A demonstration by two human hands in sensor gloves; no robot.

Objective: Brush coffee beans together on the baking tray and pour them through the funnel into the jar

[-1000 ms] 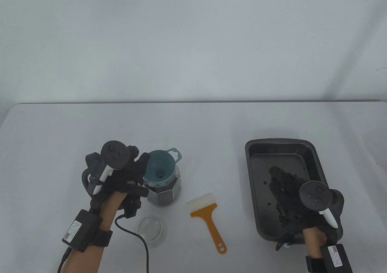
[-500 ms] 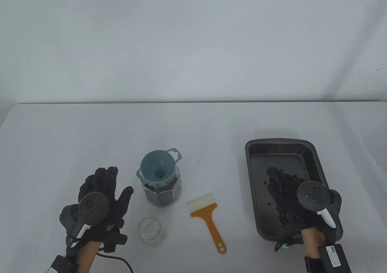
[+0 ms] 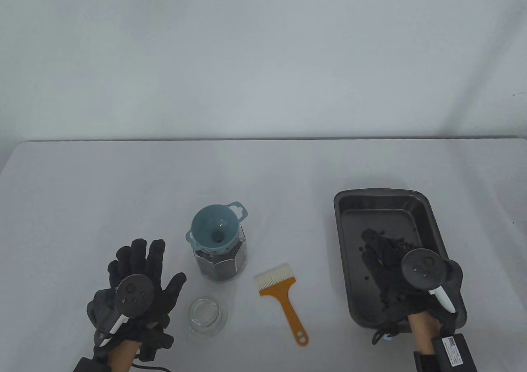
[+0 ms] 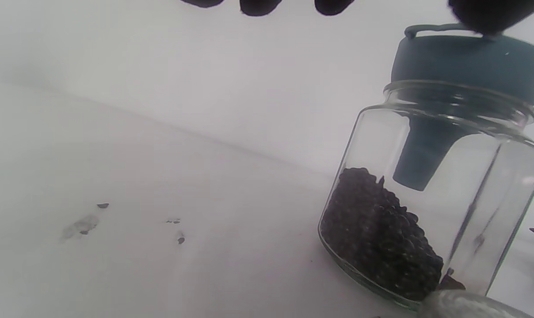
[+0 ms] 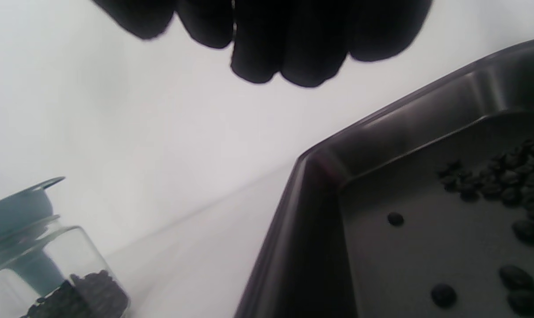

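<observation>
A dark baking tray point(image 3: 424, 207) lies at the right, with coffee beans point(image 3: 405, 242) scattered on its floor; they also show in the right wrist view point(image 5: 492, 185). My right hand point(image 3: 383, 252) hovers over the tray's near half, fingers relaxed and holding nothing. A glass jar point(image 3: 222, 265) stands left of centre with a teal funnel point(image 3: 216, 230) seated in its mouth and beans point(image 4: 382, 238) heaped inside. An orange-handled brush point(image 3: 282, 295) lies on the table between jar and tray. My left hand point(image 3: 140, 260) rests left of the jar with straight fingers, apart from it.
A round glass lid point(image 3: 208, 316) lies on the table in front of the jar, close to my left thumb. A few crumbs point(image 4: 99, 214) mark the table left of the jar. The table's far edge meets a pale wall.
My left hand let go of the jar and funnel and drew back to the front left, fingers now straight. My right hand drifted slightly left over the tray.
</observation>
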